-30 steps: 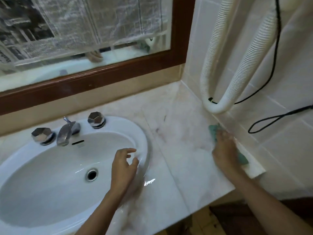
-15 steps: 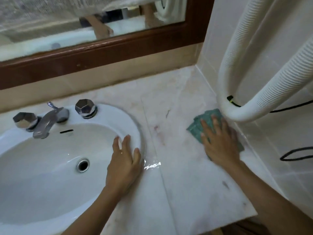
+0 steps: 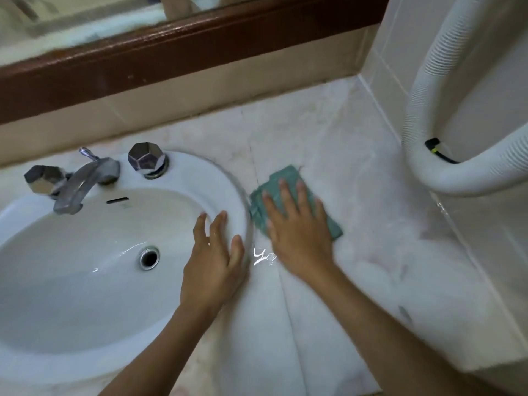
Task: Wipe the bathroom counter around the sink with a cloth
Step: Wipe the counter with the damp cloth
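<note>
Cloth [image 3: 288, 192], green, lies flat on the counter [image 3: 371, 252] beside the sink [image 3: 228, 190]. My right hand [image 3: 297, 232] presses it, fingers spread. My left hand [image 3: 211, 267] rests open on the sink rim.

A chrome faucet [image 3: 83, 181] is sitting between 2 faceted knobs [image 3: 146, 160]. A white ribbed hose [image 3: 434, 115] is looping against the tiled wall [image 3: 385, 61]. A brown-framed mirror [image 3: 171, 44] is running behind.

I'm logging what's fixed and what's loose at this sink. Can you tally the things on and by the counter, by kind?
Tap handles: 2
Faucet spout: 1
Sink: 1
Green cloth: 1
White ribbed hose: 1
Total: 6
</note>
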The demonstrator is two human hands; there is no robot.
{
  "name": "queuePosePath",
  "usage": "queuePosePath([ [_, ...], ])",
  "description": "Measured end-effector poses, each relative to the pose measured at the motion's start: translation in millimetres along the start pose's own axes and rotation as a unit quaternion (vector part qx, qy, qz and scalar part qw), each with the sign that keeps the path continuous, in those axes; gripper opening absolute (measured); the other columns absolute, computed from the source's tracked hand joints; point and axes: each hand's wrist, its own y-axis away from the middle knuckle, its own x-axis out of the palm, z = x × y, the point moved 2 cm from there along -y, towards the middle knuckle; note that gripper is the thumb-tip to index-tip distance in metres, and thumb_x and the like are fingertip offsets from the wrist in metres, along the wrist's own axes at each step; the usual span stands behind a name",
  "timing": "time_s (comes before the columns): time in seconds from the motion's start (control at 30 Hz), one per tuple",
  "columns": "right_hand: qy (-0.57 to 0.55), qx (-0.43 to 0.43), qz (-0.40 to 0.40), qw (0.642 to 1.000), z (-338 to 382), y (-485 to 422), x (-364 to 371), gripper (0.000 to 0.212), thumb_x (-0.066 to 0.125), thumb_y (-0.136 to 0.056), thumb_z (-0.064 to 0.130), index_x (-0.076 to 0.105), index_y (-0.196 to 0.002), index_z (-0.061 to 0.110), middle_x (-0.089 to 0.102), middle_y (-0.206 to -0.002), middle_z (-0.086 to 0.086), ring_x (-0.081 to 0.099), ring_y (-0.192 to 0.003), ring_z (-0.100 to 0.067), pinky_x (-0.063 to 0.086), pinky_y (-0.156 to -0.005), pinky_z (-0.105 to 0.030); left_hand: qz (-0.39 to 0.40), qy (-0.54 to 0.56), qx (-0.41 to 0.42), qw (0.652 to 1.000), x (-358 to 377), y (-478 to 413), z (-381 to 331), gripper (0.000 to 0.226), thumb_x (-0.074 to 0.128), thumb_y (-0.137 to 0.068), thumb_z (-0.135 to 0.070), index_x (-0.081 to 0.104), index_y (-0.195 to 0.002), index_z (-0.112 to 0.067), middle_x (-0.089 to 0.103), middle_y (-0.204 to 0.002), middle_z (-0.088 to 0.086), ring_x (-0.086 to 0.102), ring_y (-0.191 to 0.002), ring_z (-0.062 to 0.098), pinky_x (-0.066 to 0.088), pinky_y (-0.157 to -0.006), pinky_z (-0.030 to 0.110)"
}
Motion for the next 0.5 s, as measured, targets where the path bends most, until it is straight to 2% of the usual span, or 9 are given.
queuePosePath([
  [0.13, -0.011, -0.065, 0.02, 0.998, 8, 106, 7, 0.055, 0.038, -0.093, 0.037, 0.034, -0.147, 0.032, 0.02, -0.16, -0.001, 0.017, -0.147, -0.029, 0.024, -0.112, -0.051, 0.004, 0.001, 0.017, 1.0, -1, -1, 2, 0.052, 0.033, -0.097, -0.05, 0.024, -0.147, -0.038, 0.007, -0.158, -0.011, 0.056, -0.117, 0.024, 0.042, -0.089, 0.037],
  [0.23, -0.009, -0.019, -0.002, 1.0, -47, 128, -6, 0.053, 0.037, -0.094, 0.036, 0.035, -0.147, 0.036, 0.023, -0.159, 0.003, 0.019, -0.146, -0.024, 0.027, -0.11, -0.047, 0.001, 0.01, 0.019, 1.0, 0, -2, 2, 0.051, 0.036, -0.097, -0.049, 0.026, -0.146, -0.039, 0.01, -0.158, -0.01, 0.054, -0.119, 0.022, 0.038, -0.087, 0.033],
  [0.37, 0.041, 0.126, -0.02, 0.991, -121, 74, -25, 0.056, 0.024, -0.095, 0.041, 0.028, -0.15, 0.032, 0.021, -0.159, -0.005, 0.022, -0.144, -0.033, 0.027, -0.107, -0.053, -0.005, 0.01, 0.024, 1.0, 2, -2, 1, 0.052, 0.035, -0.097, -0.049, 0.026, -0.147, -0.035, 0.012, -0.159, -0.003, 0.036, -0.13, 0.013, 0.035, -0.089, 0.031],
  [0.5, 0.021, 0.2, -0.008, 0.98, -137, -26, -30, 0.056, 0.02, -0.099, 0.044, 0.012, -0.153, 0.032, 0.005, -0.162, -0.005, 0.004, -0.147, -0.034, 0.01, -0.115, -0.056, -0.007, 0.009, 0.025, 1.0, 3, -3, 3, 0.053, 0.034, -0.096, -0.049, 0.025, -0.146, -0.035, 0.014, -0.158, -0.003, 0.029, -0.132, 0.009, 0.035, -0.091, 0.031],
])
